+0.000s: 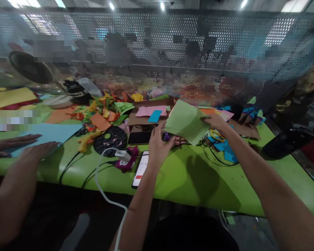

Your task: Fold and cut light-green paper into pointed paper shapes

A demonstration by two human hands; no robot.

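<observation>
A light green sheet of paper (187,122) is held up at a tilt over the table. My right hand (216,123) pinches it at its right edge. By the sheet's lower left edge is my left hand (158,148), its thumb and fingers apart; whether its fingertips touch the paper I cannot tell. A small purple thing (166,136) shows between thumb and fingers, seemingly behind them. Under my left wrist lies a phone with a lit screen (140,170), and a dark phone (140,137) rests just beyond.
At left, another person's hands (40,148) lie on a blue sheet (65,134). Nearby are a yellow glue gun (88,141), a round black tray (111,139) and a magenta power strip (127,160) with cables. Coloured paper scraps (102,120) pile up before a perforated metal screen (157,52).
</observation>
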